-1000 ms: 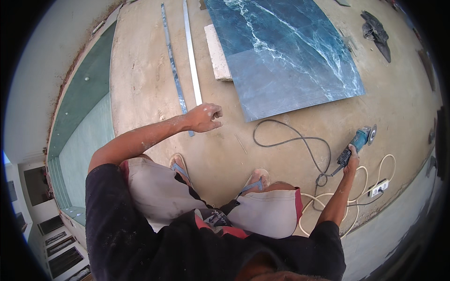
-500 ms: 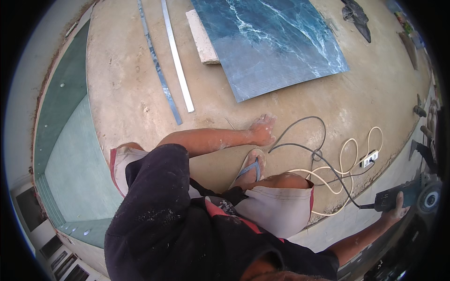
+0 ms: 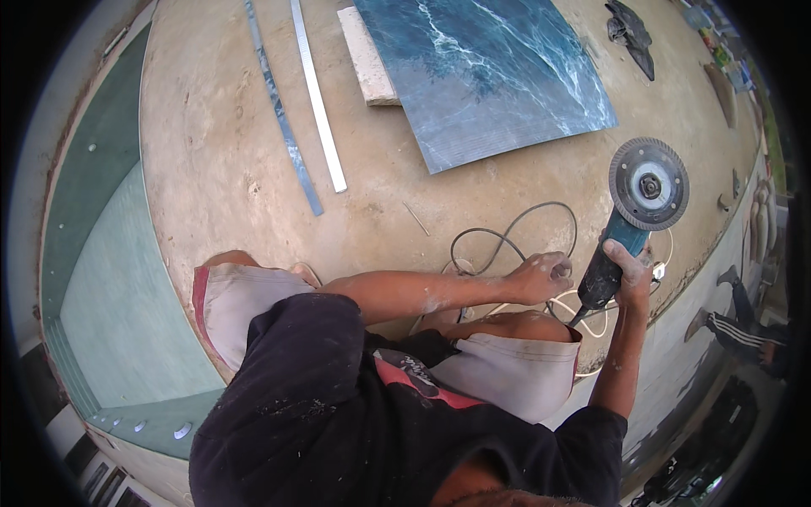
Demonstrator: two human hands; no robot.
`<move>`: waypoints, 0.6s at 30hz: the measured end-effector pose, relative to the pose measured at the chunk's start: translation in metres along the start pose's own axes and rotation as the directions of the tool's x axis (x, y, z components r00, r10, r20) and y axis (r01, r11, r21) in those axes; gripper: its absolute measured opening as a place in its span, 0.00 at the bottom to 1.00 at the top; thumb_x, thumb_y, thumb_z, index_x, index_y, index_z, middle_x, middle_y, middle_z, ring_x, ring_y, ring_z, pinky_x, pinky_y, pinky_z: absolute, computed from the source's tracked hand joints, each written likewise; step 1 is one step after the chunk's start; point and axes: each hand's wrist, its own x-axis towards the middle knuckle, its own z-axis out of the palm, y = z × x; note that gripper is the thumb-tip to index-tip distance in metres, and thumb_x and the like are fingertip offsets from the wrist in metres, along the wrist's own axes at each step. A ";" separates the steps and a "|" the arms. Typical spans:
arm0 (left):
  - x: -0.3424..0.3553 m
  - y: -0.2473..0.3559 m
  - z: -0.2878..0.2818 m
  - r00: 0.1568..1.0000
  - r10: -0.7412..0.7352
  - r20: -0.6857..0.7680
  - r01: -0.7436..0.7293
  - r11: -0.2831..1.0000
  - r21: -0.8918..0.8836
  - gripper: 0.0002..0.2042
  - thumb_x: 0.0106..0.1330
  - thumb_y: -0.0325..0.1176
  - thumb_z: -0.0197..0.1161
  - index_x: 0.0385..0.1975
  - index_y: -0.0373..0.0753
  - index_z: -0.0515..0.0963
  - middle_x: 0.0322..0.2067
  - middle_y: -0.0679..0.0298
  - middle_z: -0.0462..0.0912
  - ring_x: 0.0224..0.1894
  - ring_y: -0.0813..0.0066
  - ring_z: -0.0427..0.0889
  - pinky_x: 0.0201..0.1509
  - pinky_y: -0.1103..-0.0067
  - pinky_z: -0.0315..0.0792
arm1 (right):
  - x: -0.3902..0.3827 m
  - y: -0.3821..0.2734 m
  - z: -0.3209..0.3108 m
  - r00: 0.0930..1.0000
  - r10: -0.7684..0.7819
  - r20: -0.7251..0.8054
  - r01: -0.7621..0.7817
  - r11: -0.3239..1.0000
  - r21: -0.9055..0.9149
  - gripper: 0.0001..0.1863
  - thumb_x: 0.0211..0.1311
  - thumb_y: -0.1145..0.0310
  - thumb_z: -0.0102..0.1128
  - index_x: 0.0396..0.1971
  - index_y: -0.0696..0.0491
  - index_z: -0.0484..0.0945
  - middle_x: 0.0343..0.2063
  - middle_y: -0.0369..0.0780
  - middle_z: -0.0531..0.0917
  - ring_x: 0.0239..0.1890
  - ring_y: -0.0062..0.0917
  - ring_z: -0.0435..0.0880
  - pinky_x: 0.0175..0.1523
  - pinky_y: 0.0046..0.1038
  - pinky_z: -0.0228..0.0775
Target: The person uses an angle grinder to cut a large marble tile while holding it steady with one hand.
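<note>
My right hand [image 3: 629, 269] is wrapped round the body of a teal and black angle grinder [image 3: 601, 277]. The grinder points away from me, and its round toothed cutting disc [image 3: 649, 183] faces up. My left hand [image 3: 541, 277] hangs above the cords, left of the grinder and apart from it. Its fingers are curled in, and I see nothing in them. Beyond my hands lies a large blue marble-patterned slab [image 3: 498, 84], its near edge over the floor. A pale block [image 3: 369, 63] shows from beneath its left side.
A narrow blue strip [image 3: 285, 127] and a white straight bar [image 3: 319, 106] lie left of the slab. A dark cord [image 3: 528, 211] and a cream cable [image 3: 562, 302] loop near my knee. A dark cloth [image 3: 632, 38] lies far right. A green-tiled basin [image 3: 135, 296] drops away at left.
My right hand has swung the grinder inward from the far right, its disc now facing up. My left hand has moved right and toward me, its fingers curling. The cord has shifted.
</note>
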 end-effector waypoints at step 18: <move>-0.030 -0.031 -0.009 0.869 -0.152 -0.470 0.145 0.988 -0.050 0.32 0.55 0.32 0.71 0.57 0.31 0.61 0.39 0.41 0.80 0.44 0.40 0.83 0.49 0.56 0.76 | 0.074 0.065 0.119 0.984 -0.004 0.178 0.013 0.999 -0.048 0.22 0.51 0.73 0.73 0.47 0.55 0.76 0.34 0.36 0.83 0.31 0.20 0.83 0.39 0.26 0.77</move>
